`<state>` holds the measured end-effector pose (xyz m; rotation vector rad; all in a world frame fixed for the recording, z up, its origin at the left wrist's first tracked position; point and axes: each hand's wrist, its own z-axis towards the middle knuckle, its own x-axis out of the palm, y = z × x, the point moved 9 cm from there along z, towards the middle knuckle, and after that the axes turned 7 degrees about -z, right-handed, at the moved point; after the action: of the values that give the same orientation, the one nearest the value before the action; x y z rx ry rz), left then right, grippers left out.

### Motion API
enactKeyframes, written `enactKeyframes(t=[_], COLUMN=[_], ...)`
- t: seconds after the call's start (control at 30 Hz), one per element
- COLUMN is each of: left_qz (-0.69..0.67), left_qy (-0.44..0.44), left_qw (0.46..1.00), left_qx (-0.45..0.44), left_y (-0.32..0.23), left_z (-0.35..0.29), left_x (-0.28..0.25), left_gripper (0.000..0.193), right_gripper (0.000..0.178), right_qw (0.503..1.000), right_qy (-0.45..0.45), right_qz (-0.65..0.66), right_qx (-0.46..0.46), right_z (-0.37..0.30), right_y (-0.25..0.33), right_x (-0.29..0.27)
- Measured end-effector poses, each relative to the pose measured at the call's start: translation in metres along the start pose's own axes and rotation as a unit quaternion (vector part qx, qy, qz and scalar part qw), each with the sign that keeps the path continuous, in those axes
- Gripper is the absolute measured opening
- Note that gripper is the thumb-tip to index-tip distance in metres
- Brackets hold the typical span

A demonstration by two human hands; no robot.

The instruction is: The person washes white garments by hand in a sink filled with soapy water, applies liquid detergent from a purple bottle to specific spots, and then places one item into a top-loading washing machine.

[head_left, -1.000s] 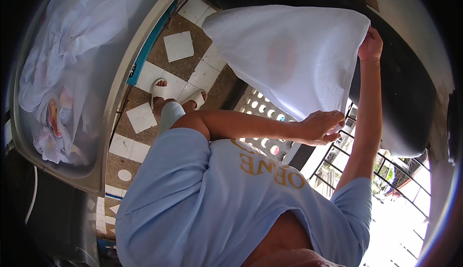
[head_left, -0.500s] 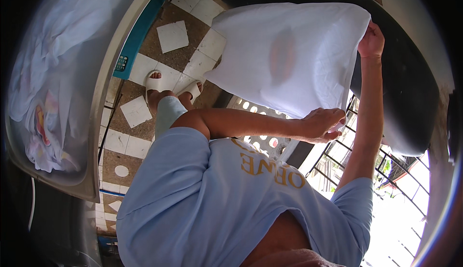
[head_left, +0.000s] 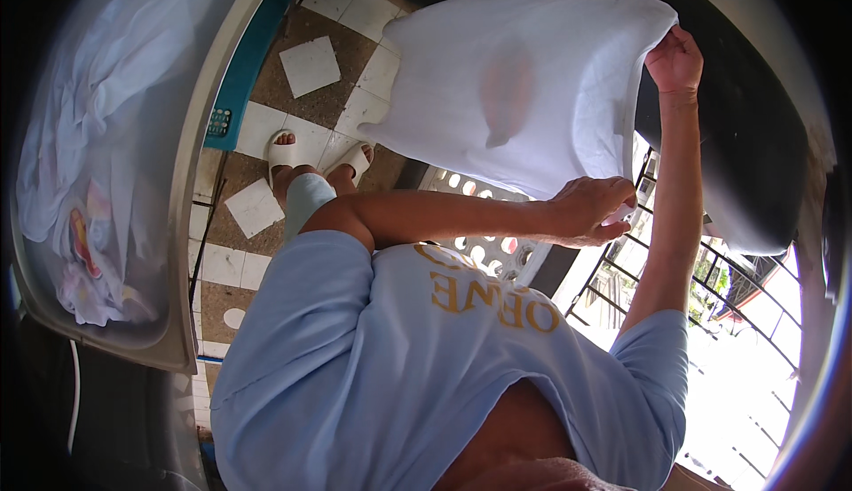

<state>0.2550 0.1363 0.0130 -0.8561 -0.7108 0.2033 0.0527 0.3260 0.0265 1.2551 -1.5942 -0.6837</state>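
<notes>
A white garment [head_left: 435, 74], perhaps a T-shirt, hangs stretched out ahead of me, with a faint reddish print showing through its middle. My right hand [head_left: 676, 58] is closed on its upper right corner, fingers curled around the edge. Lower down, my left hand [head_left: 590, 212] reaches across my body and pinches the same right-hand edge, where a bit of white cloth shows between thumb and fingers. Most of the garment spreads out to the left of both hands.
On the left stands a pale-rimmed tub [head_left: 197, 127] holding wet-looking white clothes [head_left: 98, 136]. A teal plastic object [head_left: 232, 92] lies beside it. Behind the garment is a large black rounded object [head_left: 754, 145]. Metal bars [head_left: 612, 287] stand at the right, over a patterned tile floor [head_left: 253, 207].
The garment has swung a little up and left, its print clearer now. Both hands have risen slightly and keep their hold on its edge.
</notes>
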Motion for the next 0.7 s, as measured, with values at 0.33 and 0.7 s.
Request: enactKeyframes(t=[0.33, 0.7], left_qz=[0.077, 0.151], left_qy=[-0.074, 0.121], left_qw=[0.994, 0.964], left_qx=[0.039, 0.184], left_y=[-0.031, -0.204], left_z=[0.028, 0.149], left_x=[-0.043, -0.083], left_gripper=[0.028, 0.013], right_gripper=[0.037, 0.047], right_qw=[0.999, 0.851], right_qy=[0.005, -0.162], right_qz=[0.037, -0.428], right_qx=[-0.027, -0.256], right_z=[-0.044, -0.106], right_y=[-0.004, 0.084], right_x=[0.017, 0.176])
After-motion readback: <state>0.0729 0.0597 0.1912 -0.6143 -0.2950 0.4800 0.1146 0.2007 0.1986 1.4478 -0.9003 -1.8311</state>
